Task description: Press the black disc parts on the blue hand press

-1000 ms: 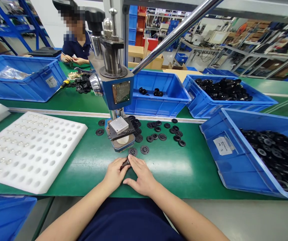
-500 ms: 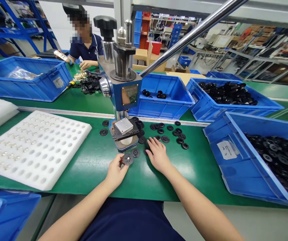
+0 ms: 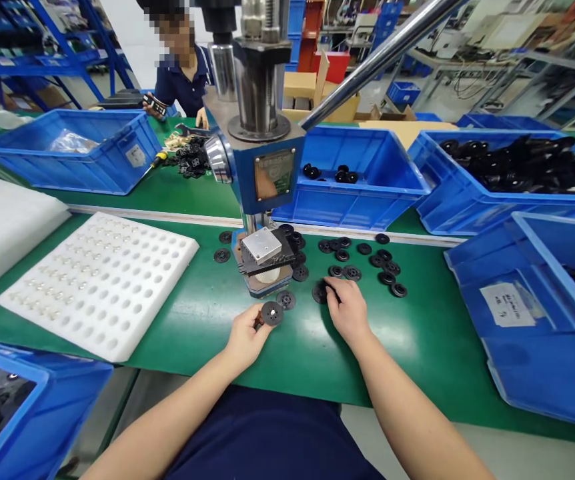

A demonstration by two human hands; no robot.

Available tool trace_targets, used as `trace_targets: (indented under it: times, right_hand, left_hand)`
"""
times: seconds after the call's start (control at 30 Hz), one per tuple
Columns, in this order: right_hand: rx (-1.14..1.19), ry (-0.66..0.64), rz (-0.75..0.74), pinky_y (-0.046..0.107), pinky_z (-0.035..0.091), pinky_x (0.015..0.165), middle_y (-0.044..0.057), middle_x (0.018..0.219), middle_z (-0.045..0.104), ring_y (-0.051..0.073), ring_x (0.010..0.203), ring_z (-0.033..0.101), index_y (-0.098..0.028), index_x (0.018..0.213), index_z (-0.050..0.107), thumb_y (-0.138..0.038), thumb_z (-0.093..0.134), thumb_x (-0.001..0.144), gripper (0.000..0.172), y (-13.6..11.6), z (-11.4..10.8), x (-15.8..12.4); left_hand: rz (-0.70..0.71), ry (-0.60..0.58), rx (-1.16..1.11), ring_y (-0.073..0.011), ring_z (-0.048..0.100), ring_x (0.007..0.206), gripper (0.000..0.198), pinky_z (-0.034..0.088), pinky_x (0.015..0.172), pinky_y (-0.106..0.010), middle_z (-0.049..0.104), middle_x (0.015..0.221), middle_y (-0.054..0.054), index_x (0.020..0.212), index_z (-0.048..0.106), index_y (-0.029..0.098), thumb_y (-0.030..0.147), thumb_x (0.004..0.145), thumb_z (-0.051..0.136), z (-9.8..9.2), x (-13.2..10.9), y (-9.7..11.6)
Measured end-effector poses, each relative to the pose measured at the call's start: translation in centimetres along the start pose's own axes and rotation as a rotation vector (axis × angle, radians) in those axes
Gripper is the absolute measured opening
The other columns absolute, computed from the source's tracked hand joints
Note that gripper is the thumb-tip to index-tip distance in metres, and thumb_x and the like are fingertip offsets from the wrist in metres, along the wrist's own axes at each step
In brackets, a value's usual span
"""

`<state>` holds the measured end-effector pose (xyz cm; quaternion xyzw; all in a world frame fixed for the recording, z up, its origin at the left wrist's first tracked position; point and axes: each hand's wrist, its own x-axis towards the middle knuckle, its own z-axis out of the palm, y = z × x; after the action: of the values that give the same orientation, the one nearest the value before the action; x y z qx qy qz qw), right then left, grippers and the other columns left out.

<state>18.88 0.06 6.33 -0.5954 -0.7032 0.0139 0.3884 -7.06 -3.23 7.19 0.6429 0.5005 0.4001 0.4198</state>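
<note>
My left hand pinches a round black plastic disc with a small shiny metal piece at its centre, holding it just in front of the hand press. Another black disc lies on the table close behind it. To the right, my right hand has its fingers curled on the edge of a dark disc at the tabletop. On the press base, a silver metal block sits on a black plate over a white round piece. Loose black discs lie scattered behind my right hand.
A white foam tray at left holds rows of small shiny parts. Blue bins with black parts stand at the right and back, another at lower left. The press lever slants up rightward. A co-worker sits across the table.
My right hand has gone from fingers spread flat to curled on a disc. My left hand still holds its disc. The view has shifted, so the scene sits differently in the picture.
</note>
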Motion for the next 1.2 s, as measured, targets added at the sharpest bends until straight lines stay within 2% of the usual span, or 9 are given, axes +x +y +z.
trace_targets:
  times: [0.17,0.37,0.5,0.7,0.83,0.93,1.0,1.1,1.2]
  right_hand:
    - [-0.033,0.041,0.092,0.043,0.055,0.084,0.011,0.104,0.074,0.024,0.092,0.066,-0.017,0.111,0.069,-0.028,0.045,0.097,0.030,0.6,0.1,0.1]
    - [-0.053,-0.026,0.109,0.049,0.051,0.094,0.014,0.113,0.069,0.029,0.107,0.060,-0.016,0.114,0.069,-0.039,0.055,0.093,0.035,1.0,-0.1,0.0]
    - [-0.050,-0.076,0.148,0.050,0.050,0.093,0.014,0.111,0.066,0.030,0.103,0.058,-0.016,0.117,0.068,-0.042,0.058,0.090,0.038,1.1,-0.2,-0.3]
    - [-0.090,-0.080,0.178,0.050,0.050,0.089,0.013,0.104,0.064,0.029,0.097,0.057,-0.018,0.118,0.068,-0.048,0.061,0.088,0.043,0.7,0.0,-0.4]
    - [-0.152,-0.072,0.217,0.050,0.050,0.085,0.014,0.099,0.063,0.029,0.092,0.057,-0.016,0.109,0.072,-0.055,0.062,0.086,0.046,0.1,-0.4,0.1]
    - [-0.086,-0.137,0.241,0.048,0.052,0.084,0.014,0.096,0.064,0.029,0.091,0.059,-0.016,0.101,0.072,-0.053,0.063,0.086,0.041,-1.0,-1.4,1.0]
    - [0.032,-0.204,0.216,0.044,0.053,0.082,0.013,0.098,0.065,0.026,0.089,0.060,-0.017,0.104,0.071,-0.050,0.063,0.088,0.038,-2.4,-2.3,1.8]
    - [0.241,-0.332,0.107,0.038,0.054,0.080,0.009,0.102,0.066,0.021,0.086,0.062,-0.021,0.115,0.067,-0.044,0.064,0.090,0.034,-5.1,-3.2,2.5]
    - [0.409,-0.418,-0.024,0.036,0.056,0.081,0.008,0.104,0.066,0.019,0.089,0.063,-0.023,0.121,0.065,-0.038,0.065,0.090,0.034,-8.0,-3.0,2.5]
  left_hand:
    - [0.020,-0.019,0.015,-0.0168,0.063,0.073,0.015,0.048,0.070,-0.026,0.070,0.082,-0.003,0.097,0.067,0.018,0.026,0.085,0.063,-0.1,-0.1,0.2]
    - [-0.003,-0.008,0.020,-0.0161,0.063,0.072,0.013,0.049,0.069,-0.026,0.071,0.081,-0.002,0.094,0.064,0.019,0.027,0.084,0.063,-0.1,-0.1,0.4]
    - [-0.015,-0.006,0.036,-0.0166,0.064,0.073,0.013,0.050,0.069,-0.026,0.070,0.080,-0.003,0.093,0.063,0.018,0.027,0.084,0.064,-0.1,0.0,0.2]
    - [-0.010,-0.018,0.061,-0.0160,0.064,0.070,0.013,0.050,0.066,-0.026,0.071,0.080,-0.002,0.093,0.060,0.019,0.025,0.083,0.063,-0.2,-0.2,0.4]
    - [-0.003,-0.013,0.070,-0.0149,0.062,0.066,0.012,0.049,0.063,-0.024,0.070,0.077,-0.001,0.093,0.059,0.019,0.025,0.083,0.062,-0.3,-0.1,1.2]
    - [0.019,0.002,0.035,-0.0149,0.062,0.065,0.011,0.049,0.062,-0.024,0.070,0.078,-0.001,0.093,0.060,0.020,0.025,0.084,0.060,-0.4,0.0,1.8]
    - [0.026,-0.005,0.018,-0.0152,0.062,0.066,0.012,0.049,0.062,-0.024,0.070,0.078,-0.002,0.094,0.062,0.019,0.026,0.084,0.061,-0.4,0.1,2.1]
    - [0.023,-0.031,0.028,-0.0158,0.061,0.064,0.015,0.048,0.062,-0.025,0.069,0.075,-0.002,0.094,0.066,0.018,0.031,0.085,0.064,-0.4,0.1,2.1]
    - [0.016,-0.009,0.046,-0.0159,0.059,0.064,0.017,0.048,0.063,-0.026,0.068,0.074,-0.003,0.092,0.067,0.017,0.033,0.086,0.065,-0.3,0.1,1.8]
